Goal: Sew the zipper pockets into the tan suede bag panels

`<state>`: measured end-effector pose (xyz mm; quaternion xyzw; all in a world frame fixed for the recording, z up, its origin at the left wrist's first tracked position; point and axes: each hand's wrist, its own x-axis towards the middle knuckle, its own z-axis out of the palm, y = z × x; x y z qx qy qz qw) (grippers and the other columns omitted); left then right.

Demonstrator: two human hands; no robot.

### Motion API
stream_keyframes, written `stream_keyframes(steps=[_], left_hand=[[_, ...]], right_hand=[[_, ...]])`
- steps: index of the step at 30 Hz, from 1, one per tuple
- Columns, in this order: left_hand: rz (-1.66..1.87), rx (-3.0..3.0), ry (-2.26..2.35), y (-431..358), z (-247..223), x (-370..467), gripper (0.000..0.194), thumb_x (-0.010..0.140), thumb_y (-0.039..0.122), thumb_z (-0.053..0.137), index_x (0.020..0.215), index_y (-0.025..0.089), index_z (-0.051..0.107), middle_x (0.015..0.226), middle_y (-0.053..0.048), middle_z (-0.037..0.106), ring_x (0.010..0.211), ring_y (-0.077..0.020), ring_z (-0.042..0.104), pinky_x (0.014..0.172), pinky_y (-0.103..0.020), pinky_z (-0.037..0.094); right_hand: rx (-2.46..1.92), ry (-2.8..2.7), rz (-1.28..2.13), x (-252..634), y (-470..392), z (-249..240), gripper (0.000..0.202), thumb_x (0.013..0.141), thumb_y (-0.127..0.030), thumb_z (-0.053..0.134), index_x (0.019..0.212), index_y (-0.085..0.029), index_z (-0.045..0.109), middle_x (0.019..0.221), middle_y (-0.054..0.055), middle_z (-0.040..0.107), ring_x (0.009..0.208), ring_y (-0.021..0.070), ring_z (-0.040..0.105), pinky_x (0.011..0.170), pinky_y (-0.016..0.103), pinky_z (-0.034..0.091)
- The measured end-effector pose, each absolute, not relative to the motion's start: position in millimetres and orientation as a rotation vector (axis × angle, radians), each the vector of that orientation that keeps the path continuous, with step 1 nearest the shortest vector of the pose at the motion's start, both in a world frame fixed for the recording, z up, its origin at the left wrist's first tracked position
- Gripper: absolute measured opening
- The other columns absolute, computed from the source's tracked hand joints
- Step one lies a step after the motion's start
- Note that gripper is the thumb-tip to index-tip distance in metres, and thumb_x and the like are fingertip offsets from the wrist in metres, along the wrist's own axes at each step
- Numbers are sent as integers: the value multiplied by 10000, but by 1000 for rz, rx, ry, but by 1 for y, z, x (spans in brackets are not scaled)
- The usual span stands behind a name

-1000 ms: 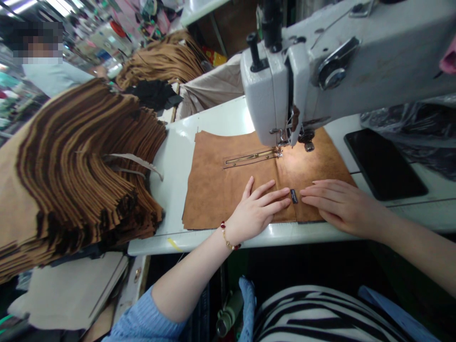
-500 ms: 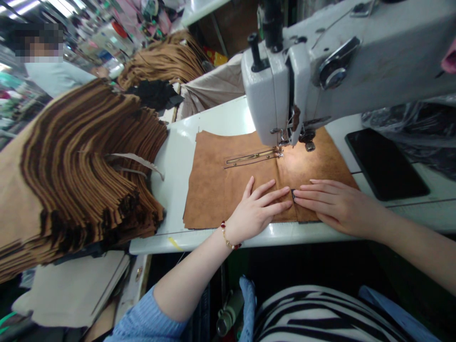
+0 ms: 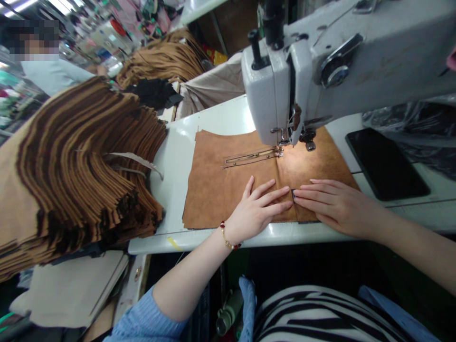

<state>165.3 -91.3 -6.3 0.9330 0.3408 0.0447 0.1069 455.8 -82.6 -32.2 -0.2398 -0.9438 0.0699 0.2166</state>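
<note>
A brown leather-like panel (image 3: 210, 190) lies flat under the head of a grey sewing machine (image 3: 267, 95). Set into the panel is a zipper (image 3: 251, 156) bordered by dark stitching; its right end sits at the needle area, where a lamp lights the surface. My left hand (image 3: 261, 206) rests open on the panel below the zipper, fingers spread. Flat on the panel's right part lies my right hand (image 3: 333, 204), its fingers stretched out side by side. Between the fingertips of both hands a small dark patch (image 3: 293, 194) shows at a fold or seam.
A tall stack of brown panels (image 3: 81, 161) leans at the left edge of the white table (image 3: 171, 175). A black phone (image 3: 386, 164) lies on the right, near a plastic-wrapped dark bundle (image 3: 413, 128). Another person (image 3: 53, 71) is at the upper left.
The hands and panel hold their places on the table. Only a slight shift of the whole view shows.
</note>
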Motion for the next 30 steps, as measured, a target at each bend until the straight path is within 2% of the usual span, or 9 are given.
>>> stream_keyframes(steps=[10, 19, 25, 30], left_hand=[[125, 2749, 1007, -91, -5, 166, 449, 1034, 219, 440, 1452, 362, 523, 1602, 32, 416, 1538, -262, 260, 1272, -612, 7], [134, 2745, 1012, -91, -6, 166, 433, 1038, 235, 453, 1442, 369, 533, 1590, 32, 436, 1535, -261, 265, 1270, -618, 16], [157, 2740, 1017, -92, -6, 167, 416, 1044, 238, 444, 1425, 364, 553, 1576, 30, 457, 1531, -258, 277, 1268, -618, 13], [161, 2751, 1014, -91, -7, 166, 418, 1041, 240, 453, 1426, 370, 551, 1574, 24, 461, 1528, -258, 285, 1269, -617, 14]], right_hand=[[-662, -2644, 129, 456, -82, -33, 486, 928, -142, 532, 1414, -144, 545, 1427, 78, 611, 1293, 238, 550, 1134, 462, 399], [-682, -2609, 212, 457, -82, -33, 518, 915, -129, 535, 1429, -193, 536, 1411, 75, 624, 1287, 233, 565, 1128, 477, 422], [-767, -2442, 300, 465, -87, -31, 394, 880, -108, 567, 1253, -195, 660, 1249, 81, 704, 1156, 241, 636, 1035, 445, 505], [-750, -2533, 324, 462, -85, -31, 530, 906, -100, 527, 1424, -206, 553, 1450, 68, 594, 1345, 233, 532, 1153, 457, 422]])
